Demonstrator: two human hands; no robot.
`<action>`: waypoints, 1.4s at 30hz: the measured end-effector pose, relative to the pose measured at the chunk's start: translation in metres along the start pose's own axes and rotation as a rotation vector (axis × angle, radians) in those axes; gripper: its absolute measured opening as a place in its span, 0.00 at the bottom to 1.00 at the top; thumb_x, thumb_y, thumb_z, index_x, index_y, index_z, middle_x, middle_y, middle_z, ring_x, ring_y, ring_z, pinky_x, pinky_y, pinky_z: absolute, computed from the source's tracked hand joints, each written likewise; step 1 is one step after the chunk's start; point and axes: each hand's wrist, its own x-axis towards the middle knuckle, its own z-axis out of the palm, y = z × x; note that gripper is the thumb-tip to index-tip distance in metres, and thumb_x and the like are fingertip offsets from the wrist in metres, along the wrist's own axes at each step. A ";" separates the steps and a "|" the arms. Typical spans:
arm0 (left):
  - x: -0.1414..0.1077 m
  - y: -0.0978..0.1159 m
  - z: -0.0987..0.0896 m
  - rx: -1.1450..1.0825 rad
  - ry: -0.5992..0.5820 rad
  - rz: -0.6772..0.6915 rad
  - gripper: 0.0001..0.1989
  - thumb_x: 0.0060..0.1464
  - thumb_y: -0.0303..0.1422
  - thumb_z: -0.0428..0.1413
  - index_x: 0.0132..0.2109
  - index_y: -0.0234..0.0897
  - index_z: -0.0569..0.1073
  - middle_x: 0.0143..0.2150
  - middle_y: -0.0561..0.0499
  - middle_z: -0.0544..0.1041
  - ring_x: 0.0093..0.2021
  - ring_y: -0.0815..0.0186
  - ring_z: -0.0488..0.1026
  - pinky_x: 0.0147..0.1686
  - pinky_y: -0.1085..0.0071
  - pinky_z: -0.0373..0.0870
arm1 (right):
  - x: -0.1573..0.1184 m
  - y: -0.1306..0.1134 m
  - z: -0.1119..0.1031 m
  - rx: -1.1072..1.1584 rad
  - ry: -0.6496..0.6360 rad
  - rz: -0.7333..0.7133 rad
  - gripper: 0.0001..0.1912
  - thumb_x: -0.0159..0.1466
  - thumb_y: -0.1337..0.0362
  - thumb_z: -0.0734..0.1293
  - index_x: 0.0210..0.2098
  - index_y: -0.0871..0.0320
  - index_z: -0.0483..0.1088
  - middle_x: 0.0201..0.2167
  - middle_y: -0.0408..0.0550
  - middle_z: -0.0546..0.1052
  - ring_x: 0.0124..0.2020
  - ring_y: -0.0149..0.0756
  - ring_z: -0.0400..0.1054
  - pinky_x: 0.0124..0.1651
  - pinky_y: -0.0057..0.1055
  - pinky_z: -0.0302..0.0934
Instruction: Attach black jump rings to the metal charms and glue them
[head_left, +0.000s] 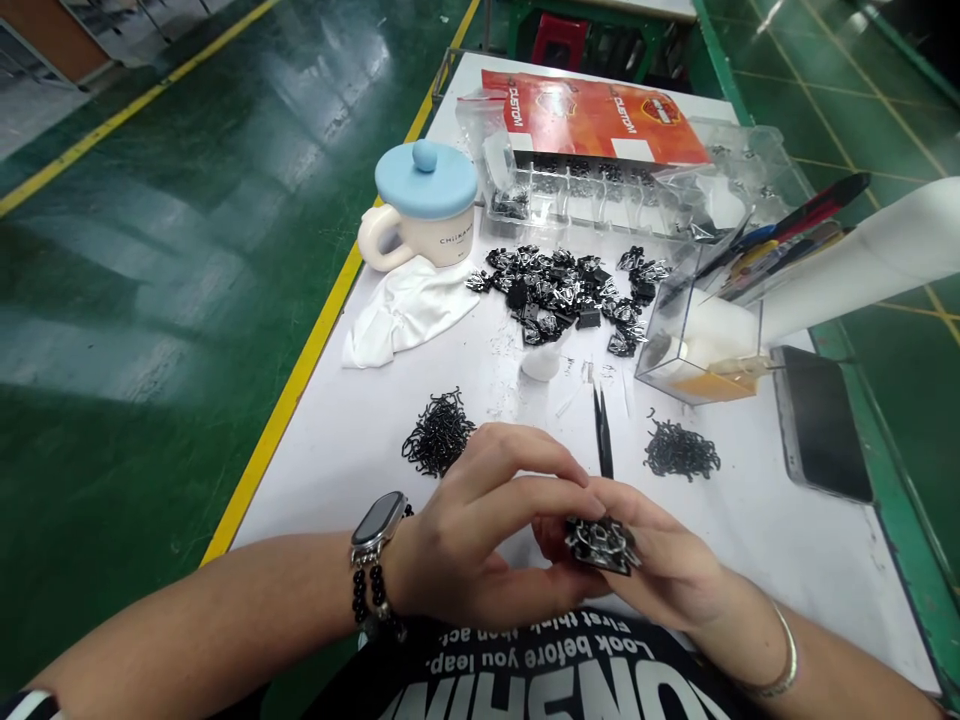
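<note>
Black and silver in colour, one small part (601,543) is between the two hands, low over the near side of the white bench (300,470). Left hand (491,530) is bent around it, with fingers closed on its upper edge, and right hand (664,560) is partly curled and supports it from the other side. Beyond them lie black tweezers (603,435), between two piles of small black hooks (441,436).

Both the left hand (487,530) and the right hand (667,560) hold a black part (602,545) over the desk's (315,470) near edge. Tweezers (603,435) lie just beyond; a phone (823,425) lies by the right edge, a mug (427,215) near the left edge.
</note>
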 end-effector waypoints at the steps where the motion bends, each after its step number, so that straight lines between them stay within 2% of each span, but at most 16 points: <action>1: 0.000 0.000 0.000 -0.007 0.003 -0.004 0.15 0.48 0.33 0.63 0.39 0.26 0.72 0.36 0.43 0.74 0.40 0.63 0.72 0.42 0.66 0.73 | 0.000 0.000 0.000 0.010 0.000 0.015 0.13 0.59 0.61 0.68 0.43 0.59 0.72 0.37 0.45 0.73 0.41 0.27 0.66 0.43 0.21 0.60; 6: -0.002 0.001 0.001 -0.033 -0.006 -0.005 0.11 0.47 0.30 0.63 0.37 0.27 0.74 0.35 0.43 0.75 0.39 0.63 0.72 0.40 0.66 0.73 | 0.000 0.004 -0.002 0.068 -0.011 0.097 0.11 0.59 0.62 0.68 0.41 0.60 0.72 0.37 0.45 0.71 0.40 0.26 0.66 0.44 0.22 0.59; 13: 0.000 0.003 0.004 -0.013 0.052 0.012 0.11 0.46 0.30 0.64 0.35 0.26 0.74 0.33 0.43 0.76 0.37 0.64 0.73 0.38 0.67 0.74 | 0.002 0.008 -0.005 0.115 -0.018 0.141 0.11 0.59 0.61 0.68 0.40 0.60 0.72 0.36 0.45 0.72 0.41 0.26 0.66 0.45 0.22 0.60; 18: 0.000 0.005 0.003 -0.020 0.019 -0.002 0.08 0.47 0.27 0.62 0.34 0.25 0.74 0.30 0.42 0.77 0.32 0.64 0.73 0.32 0.68 0.74 | 0.002 0.007 -0.007 0.117 0.020 0.154 0.14 0.58 0.60 0.70 0.42 0.58 0.72 0.39 0.45 0.74 0.44 0.28 0.68 0.49 0.25 0.59; 23: 0.000 0.005 0.002 -0.028 0.037 0.003 0.07 0.46 0.24 0.62 0.35 0.24 0.74 0.29 0.42 0.76 0.30 0.64 0.73 0.29 0.67 0.73 | 0.001 0.009 -0.008 0.106 0.071 0.161 0.16 0.56 0.59 0.71 0.43 0.57 0.71 0.41 0.46 0.74 0.45 0.30 0.67 0.51 0.27 0.59; 30: 0.000 0.004 0.001 -0.026 0.035 0.002 0.08 0.46 0.23 0.61 0.37 0.25 0.74 0.30 0.42 0.77 0.30 0.63 0.74 0.31 0.67 0.74 | 0.006 0.011 -0.004 0.087 0.094 0.154 0.17 0.56 0.56 0.70 0.42 0.57 0.72 0.34 0.44 0.71 0.37 0.27 0.64 0.49 0.26 0.59; 34: 0.000 0.004 0.000 -0.022 0.005 0.008 0.10 0.46 0.23 0.60 0.38 0.26 0.74 0.31 0.41 0.77 0.32 0.62 0.75 0.32 0.67 0.76 | 0.006 0.011 -0.001 0.066 0.080 0.153 0.18 0.57 0.55 0.69 0.45 0.56 0.71 0.36 0.45 0.71 0.38 0.28 0.63 0.49 0.28 0.59; 38: -0.001 0.006 0.000 -0.008 -0.001 -0.046 0.09 0.47 0.24 0.60 0.39 0.27 0.74 0.32 0.41 0.78 0.33 0.61 0.75 0.34 0.66 0.76 | 0.007 0.010 -0.001 0.053 0.073 0.134 0.21 0.57 0.55 0.69 0.48 0.55 0.70 0.37 0.45 0.70 0.38 0.28 0.62 0.46 0.27 0.59; 42: -0.001 0.005 0.002 0.010 0.014 -0.029 0.10 0.47 0.23 0.60 0.40 0.28 0.74 0.32 0.42 0.78 0.32 0.62 0.75 0.33 0.67 0.76 | 0.008 0.011 -0.001 0.044 0.077 0.124 0.19 0.56 0.54 0.69 0.45 0.54 0.71 0.36 0.45 0.70 0.36 0.30 0.62 0.43 0.29 0.59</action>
